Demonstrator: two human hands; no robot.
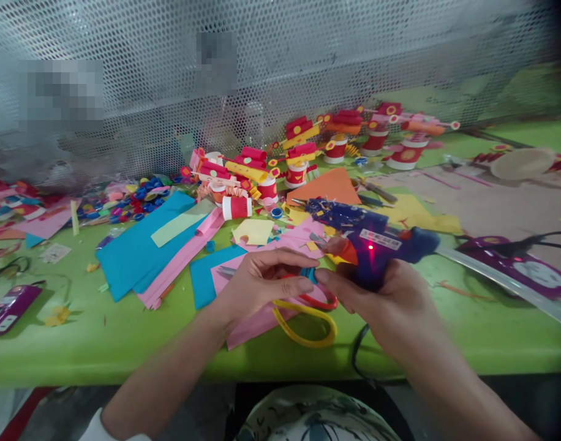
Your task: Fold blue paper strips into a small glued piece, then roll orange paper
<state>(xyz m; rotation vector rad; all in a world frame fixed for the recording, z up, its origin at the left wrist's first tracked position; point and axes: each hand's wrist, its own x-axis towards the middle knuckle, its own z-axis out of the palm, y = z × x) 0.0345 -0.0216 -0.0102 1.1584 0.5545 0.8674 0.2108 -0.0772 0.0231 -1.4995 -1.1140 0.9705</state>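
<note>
My left hand [266, 278] is closed, pinching a small blue ridged piece that looks like a bottle cap [310, 274] between thumb and fingers. My right hand [391, 294] grips a dark blue hot glue gun [376, 245] with a red light on its side. Its nozzle points to the left, and a clear glue stick [501, 282] sticks out of the back. The right fingertips reach the blue cap too. Below the hands lie scissors [329, 331] with a yellow and a red handle loop, on pink paper [248, 334], their blades partly behind my left hand.
Blue paper sheets [124, 257] and a pile of colourful caps [143, 196] lie on the green table [138, 361]. Several red paper-cup models [296, 174] stand along the mesh screen [147, 73]. A purple power strip [514, 263] sits at right; a cable hangs over the front edge.
</note>
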